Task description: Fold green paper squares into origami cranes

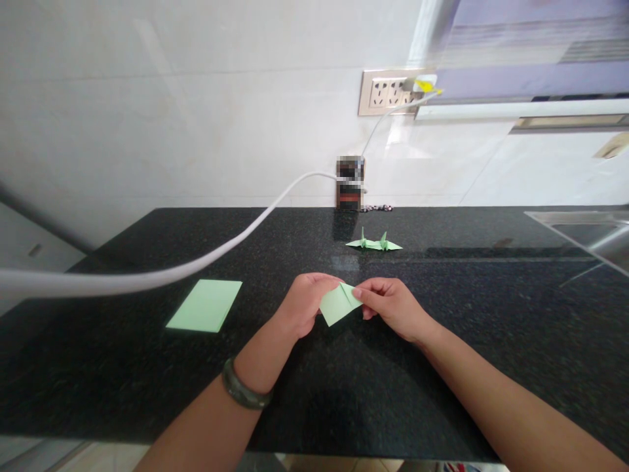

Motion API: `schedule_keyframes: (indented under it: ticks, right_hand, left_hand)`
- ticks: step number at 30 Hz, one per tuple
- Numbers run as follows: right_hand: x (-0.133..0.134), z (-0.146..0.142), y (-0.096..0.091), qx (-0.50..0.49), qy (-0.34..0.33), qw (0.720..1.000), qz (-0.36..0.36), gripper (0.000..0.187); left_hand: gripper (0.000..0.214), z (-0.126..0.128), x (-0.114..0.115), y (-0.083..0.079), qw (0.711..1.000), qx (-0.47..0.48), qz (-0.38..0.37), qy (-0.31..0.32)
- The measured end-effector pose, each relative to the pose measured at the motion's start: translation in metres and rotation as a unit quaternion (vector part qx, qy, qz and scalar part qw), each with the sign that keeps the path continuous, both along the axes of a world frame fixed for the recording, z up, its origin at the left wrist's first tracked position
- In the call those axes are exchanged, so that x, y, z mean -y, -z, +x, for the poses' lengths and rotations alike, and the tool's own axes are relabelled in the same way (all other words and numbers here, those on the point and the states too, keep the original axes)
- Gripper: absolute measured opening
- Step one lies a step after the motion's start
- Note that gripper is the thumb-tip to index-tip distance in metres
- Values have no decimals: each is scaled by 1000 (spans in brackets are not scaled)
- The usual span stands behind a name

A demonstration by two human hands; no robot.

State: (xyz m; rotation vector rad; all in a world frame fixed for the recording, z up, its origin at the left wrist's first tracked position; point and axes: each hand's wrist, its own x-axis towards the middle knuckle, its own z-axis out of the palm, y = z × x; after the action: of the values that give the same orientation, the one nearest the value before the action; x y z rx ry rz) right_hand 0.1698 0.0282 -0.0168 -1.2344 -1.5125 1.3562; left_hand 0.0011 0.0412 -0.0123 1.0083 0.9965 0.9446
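Note:
A small piece of light green folded paper (pixel 333 307) is held between both hands above the dark countertop, one corner pointing down towards me. My left hand (pixel 305 303) pinches its left and upper edge, with the fingers partly behind it. At the right edge, the thumb of my right hand (pixel 390 303) presses on the front near a crease line, fingers curled behind. Beyond the hands, two light green origami cranes (pixel 374 242) stand close together. To the left lies a flat stack of light green paper sheets (pixel 205 306).
A white cable (pixel 196 265) arches across the left foreground to a phone-like device (pixel 350 183) leaning on the wall. A beaded string (pixel 378 208) lies beside it. A wall socket (pixel 388 93) holds a plug. A metal sink (pixel 590 233) is at the right edge of the dark countertop (pixel 491 301).

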Motion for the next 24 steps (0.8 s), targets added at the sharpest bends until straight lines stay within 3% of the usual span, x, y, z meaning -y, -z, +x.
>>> schedule_keyframes:
  ticks: [6,24]
  right_hand:
    - [1,0,-1,8,0,1000,4,27]
    - [0,1,0,23,-4,1000,10,24]
  left_hand:
    - [18,0,1,-1,999,-41,21,-6]
    - [11,1,2,-6,1000,2,-28,-1]
